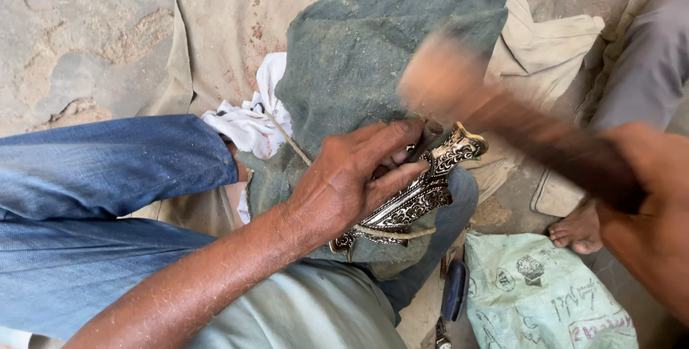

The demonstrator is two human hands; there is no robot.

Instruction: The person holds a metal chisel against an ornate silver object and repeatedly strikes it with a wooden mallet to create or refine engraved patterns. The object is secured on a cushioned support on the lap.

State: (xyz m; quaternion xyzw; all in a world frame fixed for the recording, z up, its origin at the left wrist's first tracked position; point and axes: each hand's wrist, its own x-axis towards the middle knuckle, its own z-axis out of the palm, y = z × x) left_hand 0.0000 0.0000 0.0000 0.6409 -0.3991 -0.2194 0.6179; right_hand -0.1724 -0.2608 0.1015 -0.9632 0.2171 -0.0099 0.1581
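Nearest, along the bottom edge: pale shirt (323, 313), with the left forearm reaching up from it. Beyond that, one leg in jeans (108, 177), knee raised, apparently serving as a rest in place of a desk. Draped over the lap, one green cloth (373, 47), probably as padding under the work; beneath it, one tan cloth (230, 11) spread on the stone floor (64, 40). Lower right, one printed green sack (538, 291), lying flat beside one bare foot (578, 230); cannot tell whose.

Two hands at work. Right hand (646, 205), grip wrapped around the handle of one wooden mallet (495, 105), head blurred and raised just above the work. Left hand (344, 184), grip closed on one engraved silver fitting (423, 191), thumb and fingers pinching its upper part and pressing it against the green cloth, seemingly to steady it below the mallet.

Smaller things: one white rag (247, 123), bunched between the knee and the green cloth; one thin cord (287, 137), running from the rag under the left hand. One small dark object (454, 290) on the floor by the sack; kind unclear.
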